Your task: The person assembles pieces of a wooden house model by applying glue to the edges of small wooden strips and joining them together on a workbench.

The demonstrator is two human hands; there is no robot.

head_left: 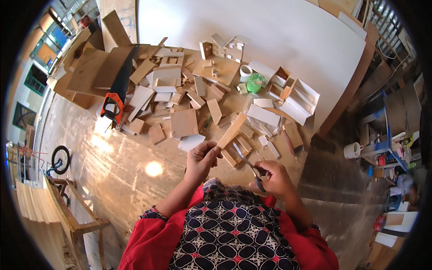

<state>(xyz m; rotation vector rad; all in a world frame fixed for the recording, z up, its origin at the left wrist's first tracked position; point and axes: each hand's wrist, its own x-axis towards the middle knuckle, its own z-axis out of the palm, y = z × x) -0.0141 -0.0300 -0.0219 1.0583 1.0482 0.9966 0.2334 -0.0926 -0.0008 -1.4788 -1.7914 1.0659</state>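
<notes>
My left hand [202, 161] is closed in a pinch round the lower end of a flat, light wooden strip [232, 130], which slants up and to the right. In my right hand [275, 178] is a pair of scissors [257, 183] with dark handles, its metal blades pointing up and to the left. The blades are close to the strip; whether they touch it I cannot tell. Just beyond them, a small wooden frame [229, 158] lies on the work surface, partly covered by the blades.
Many wood offcuts [184, 122] are heaped ahead. A handsaw [112, 108] with an orange handle lies left. Beyond are a miniature wooden model [225, 51], a white cup [245, 72], a green plastic container [255, 83] and a white compartmented box [300, 100]. A wooden stand [85, 225] is lower left.
</notes>
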